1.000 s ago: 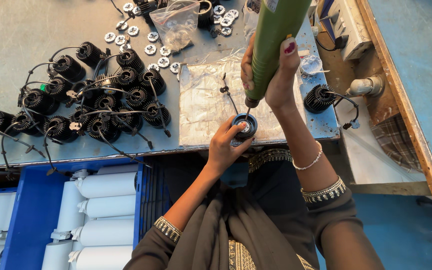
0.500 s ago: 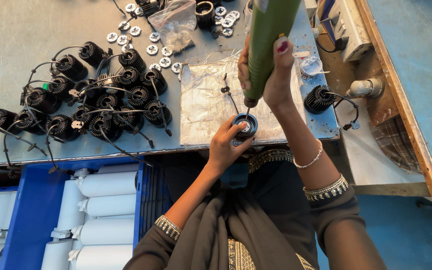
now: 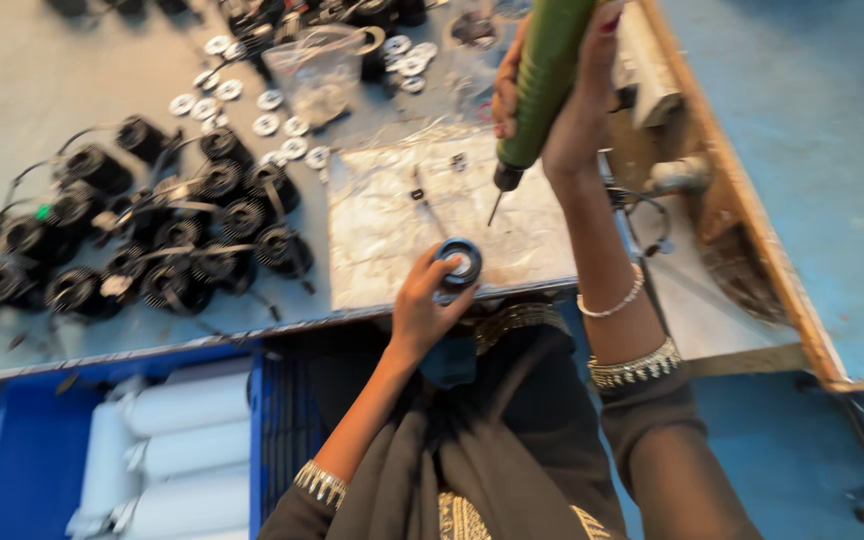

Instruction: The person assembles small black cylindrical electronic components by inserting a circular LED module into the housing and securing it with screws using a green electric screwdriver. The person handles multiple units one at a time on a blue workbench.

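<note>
A small round black part (image 3: pixel 458 264) with a pale, silvery centre lies flat on its back, open face turned upward, at the near edge of the surface (image 3: pixel 72 340), resting on a sheet of clear crinkled plastic (image 3: pixel 392 230). It is ring-shaped, dark around the rim and bright in the middle. Above it and slightly to the right, a green cylindrical power screwdriver (image 3: pixel 544 75) hangs almost upright, tilted a little, its dark nose and thin metal bit (image 3: pixel 493 208) pointing down toward the plastic. The bit's tip is apart from the round part, just far of it.
</note>
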